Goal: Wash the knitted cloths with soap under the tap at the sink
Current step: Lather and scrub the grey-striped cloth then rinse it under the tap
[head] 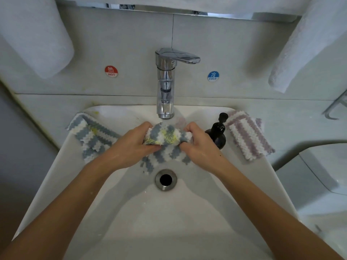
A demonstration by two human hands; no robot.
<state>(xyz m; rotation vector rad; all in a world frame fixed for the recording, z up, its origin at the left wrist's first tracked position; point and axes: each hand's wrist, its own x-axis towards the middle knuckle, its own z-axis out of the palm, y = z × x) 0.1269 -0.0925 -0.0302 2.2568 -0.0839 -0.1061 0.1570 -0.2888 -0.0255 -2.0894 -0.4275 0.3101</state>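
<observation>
White sink (234, 184), chrome tap (165, 87) above; left hand (131, 147) and right hand (201, 147) both grip bunched grey-white striped cloth (165, 136), yellow-stained.

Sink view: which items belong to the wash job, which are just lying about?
Job: held cloth, left hand, right hand, grey cloth, purple cloth, soap bottle, tap, sink.
Lying about: towels, HOT sticker, COLD sticker.
</observation>
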